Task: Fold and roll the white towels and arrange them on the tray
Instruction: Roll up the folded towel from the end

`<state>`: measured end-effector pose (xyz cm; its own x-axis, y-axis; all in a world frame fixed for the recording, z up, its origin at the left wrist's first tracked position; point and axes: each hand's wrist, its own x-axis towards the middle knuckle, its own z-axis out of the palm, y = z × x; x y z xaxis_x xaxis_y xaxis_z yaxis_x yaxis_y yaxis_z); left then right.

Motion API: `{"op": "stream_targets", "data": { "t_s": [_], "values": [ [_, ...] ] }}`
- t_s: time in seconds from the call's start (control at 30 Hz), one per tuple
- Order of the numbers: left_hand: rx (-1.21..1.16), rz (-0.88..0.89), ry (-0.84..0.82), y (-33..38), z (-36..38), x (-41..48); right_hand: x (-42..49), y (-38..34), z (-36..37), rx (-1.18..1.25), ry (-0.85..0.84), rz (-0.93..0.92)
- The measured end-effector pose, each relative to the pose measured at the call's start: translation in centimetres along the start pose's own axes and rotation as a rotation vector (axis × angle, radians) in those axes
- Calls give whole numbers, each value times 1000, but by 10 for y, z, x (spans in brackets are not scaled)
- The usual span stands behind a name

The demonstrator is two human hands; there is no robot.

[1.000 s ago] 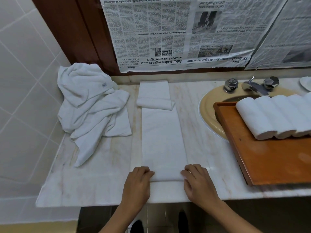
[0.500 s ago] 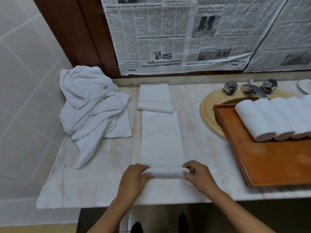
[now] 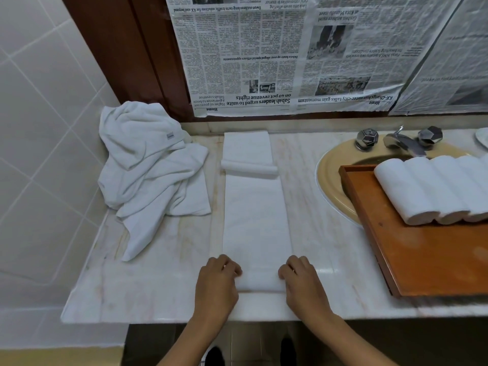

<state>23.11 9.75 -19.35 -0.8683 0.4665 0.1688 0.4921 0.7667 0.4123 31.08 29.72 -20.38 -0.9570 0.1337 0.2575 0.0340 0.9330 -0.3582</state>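
Pinching rolled near end of folded towel (image 3: 257,220): left hand (image 3: 216,283), right hand (image 3: 302,282), grips closed.

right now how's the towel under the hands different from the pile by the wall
The folded towel lies flat in a long narrow strip with straight edges; the crumpled pile is heaped and creased. The left hand and right hand press the strip's near end, where a roll is starting; nothing touches the pile. Both are white and lie on the counter.

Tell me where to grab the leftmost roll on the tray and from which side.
Grip the leftmost roll around its middle, coming from above and from its left: bare tray lies there, while another roll presses against its right side. A grip around it should keep it wound.
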Motion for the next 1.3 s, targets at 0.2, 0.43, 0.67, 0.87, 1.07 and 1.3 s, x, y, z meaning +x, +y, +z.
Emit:
{"op": "stream_targets", "data": {
  "t_s": [0.2, 0.43, 0.67, 0.87, 1.07, 1.3],
  "values": [
    [24, 176, 39, -8, 6, -22, -17, 6, -2, 0, -7, -90],
    [40, 194, -3, -13, 6, -19, -16, 10, -6, -37, -77, -73],
    [-10, 75, -171, -14, -16, -2, 7, 12, -18, 264, -276, 201],
    [-382, -318, -192, -14, -21, 6, 16, 4, -22, 502, -309, 566],
    [-223, -233, -21, -10, -10, 5, 21, -12, -18, 143, -151, 484],
    [26, 212, 126, -9, 1, -7, -1, -14, -1, -107, 36, -20]
  ]
}}
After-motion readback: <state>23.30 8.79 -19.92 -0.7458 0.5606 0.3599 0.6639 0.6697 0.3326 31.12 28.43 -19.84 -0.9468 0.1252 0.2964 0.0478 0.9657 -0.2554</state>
